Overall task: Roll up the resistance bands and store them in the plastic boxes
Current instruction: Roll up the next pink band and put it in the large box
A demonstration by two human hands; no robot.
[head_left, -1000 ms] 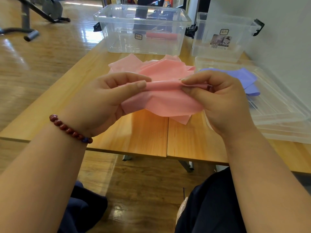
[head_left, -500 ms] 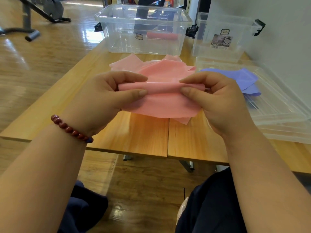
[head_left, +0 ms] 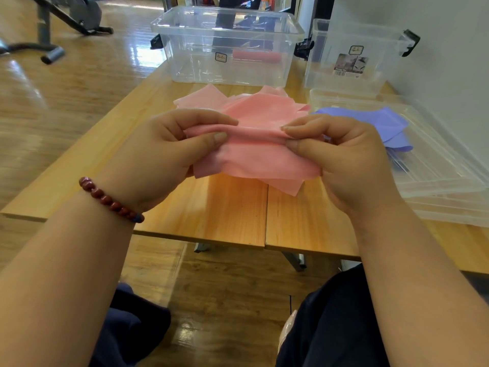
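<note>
Now the pink band (head_left: 254,152) stretches between left hand (head_left: 156,157) and right hand (head_left: 346,165), each pinching a rolled end

pink band (head_left: 254,157) partly rolled, held above table

Pink band (head_left: 254,157), purple band (head_left: 383,123), clear boxes (head_left: 227,46), red-brown bead bracelet (head_left: 111,201), orange-tan wooden table (head_left: 211,207).

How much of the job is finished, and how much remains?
Done: one rolled pink band lies in the large clear plastic box. In hand: the left hand and right hand pinch the first roll of a flat pink resistance band. Left: rolling the rest, the purple band on the clear lid, storing both.
</note>
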